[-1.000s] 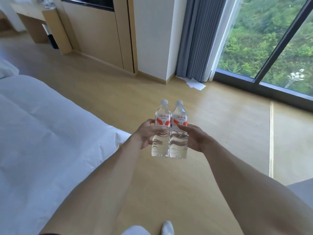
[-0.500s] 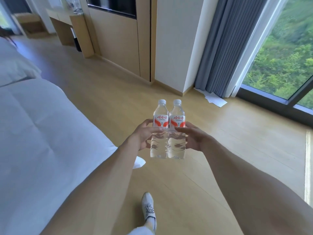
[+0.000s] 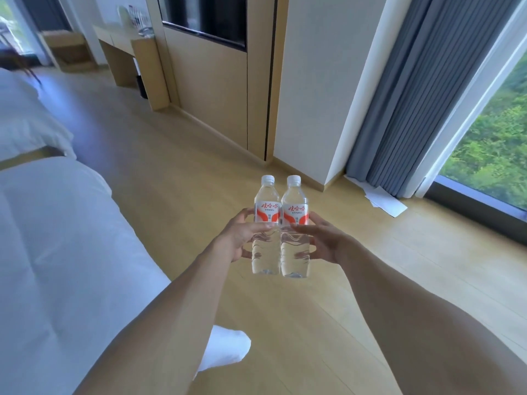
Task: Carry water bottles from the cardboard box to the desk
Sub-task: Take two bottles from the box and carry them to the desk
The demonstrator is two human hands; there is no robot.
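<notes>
Moved: view swung left, light wooden desk now in sight far off.
Grip: left hand and right hand squeeze two clear red-labelled water bottles together, mid-air.
Risk: they'd probably slip if the squeeze loosens.

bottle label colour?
Labels are white with red-orange curved shapes and red characters; head view.
</notes>
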